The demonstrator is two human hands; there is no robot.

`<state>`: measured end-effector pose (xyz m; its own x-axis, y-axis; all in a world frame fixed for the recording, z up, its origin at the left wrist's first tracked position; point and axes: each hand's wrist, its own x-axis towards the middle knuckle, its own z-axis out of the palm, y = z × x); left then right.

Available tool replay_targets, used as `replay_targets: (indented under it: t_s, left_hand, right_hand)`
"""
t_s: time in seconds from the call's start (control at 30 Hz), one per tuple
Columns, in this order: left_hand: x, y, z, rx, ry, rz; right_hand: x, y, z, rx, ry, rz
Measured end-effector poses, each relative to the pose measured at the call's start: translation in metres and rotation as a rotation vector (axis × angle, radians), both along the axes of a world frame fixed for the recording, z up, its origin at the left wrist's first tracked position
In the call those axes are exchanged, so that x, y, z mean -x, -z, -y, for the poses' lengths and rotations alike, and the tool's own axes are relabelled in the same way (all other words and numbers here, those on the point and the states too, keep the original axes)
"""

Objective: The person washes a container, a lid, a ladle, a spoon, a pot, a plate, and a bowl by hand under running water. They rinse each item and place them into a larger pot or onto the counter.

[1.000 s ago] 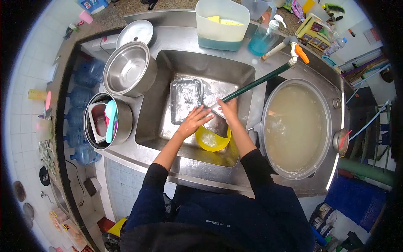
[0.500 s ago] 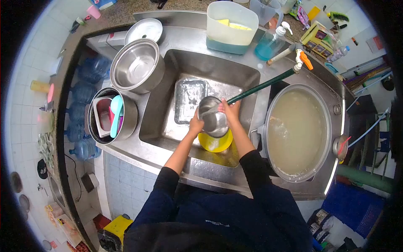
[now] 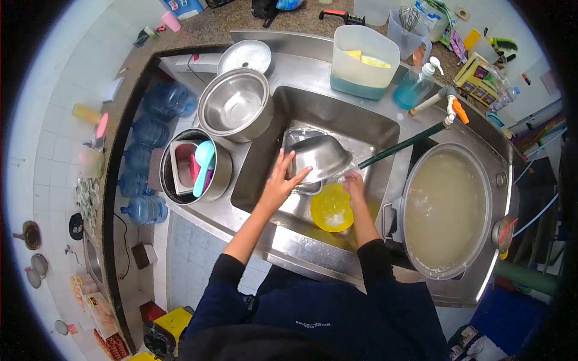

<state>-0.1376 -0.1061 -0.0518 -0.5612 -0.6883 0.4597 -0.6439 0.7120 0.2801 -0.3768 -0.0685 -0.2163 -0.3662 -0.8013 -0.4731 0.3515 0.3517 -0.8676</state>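
My left hand [image 3: 282, 182] grips a stainless steel bowl [image 3: 319, 157], thumb and fingers spread along its outer wall. The bowl is tipped on its side above the sink [image 3: 253, 180]. My right hand [image 3: 356, 188] is apart from the bowl, its fingers loosely bent in the water below the mouth of a green hose [image 3: 403, 144]. Under the hands, a yellow bowl [image 3: 332, 209] stands in the sink with water in it. Behind the steel bowl lies a clear rectangular container [image 3: 301, 135], partly hidden.
Left of the sink stand a steel pot [image 3: 235, 105] and a dark pot [image 3: 223, 174] holding utensils. A large pot of cloudy water [image 3: 448, 210] is at the right. A sponge tub [image 3: 364, 63], soap bottle [image 3: 415, 84] and orange-handled tap [image 3: 459, 111] line the back.
The steel bowl has gone from lying face-up between both hands to tipped on its side in my left hand. My right hand has let go of it. The whole view has shifted.
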Motion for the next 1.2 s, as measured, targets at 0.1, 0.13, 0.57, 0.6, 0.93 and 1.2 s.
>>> replay_targets:
  t_s: [0.1, 0.13, 0.57, 0.6, 0.93, 1.2]
  left_hand:
    - [-0.016, -0.047, 0.018, 0.106, 0.136, -0.074]
    - [-0.022, -0.058, 0.025, 0.108, 0.156, -0.112]
    - [-0.122, -0.133, 0.117, -0.662, -0.586, -1.067]
    - [-0.136, -0.118, 0.127, -0.721, -0.603, -1.071]
    - [-0.148, -0.095, 0.149, -0.780, -0.748, -0.646]
    - [-0.161, -0.067, 0.135, -0.177, -0.870, 0.192]
  right_hand:
    - [-0.028, -0.046, 0.009, 0.033, -0.045, 0.179]
    - [-0.037, -0.061, 0.013, 0.132, -0.065, 0.256]
    - [-0.059, 0.106, 0.010, -0.164, -0.792, -0.924]
    - [-0.061, 0.128, 0.001, -0.133, -0.864, -0.905]
    - [-0.057, 0.108, 0.004, -0.279, -0.519, -1.221]
    - [-0.125, 0.154, 0.130, 0.127, -0.629, -1.419]
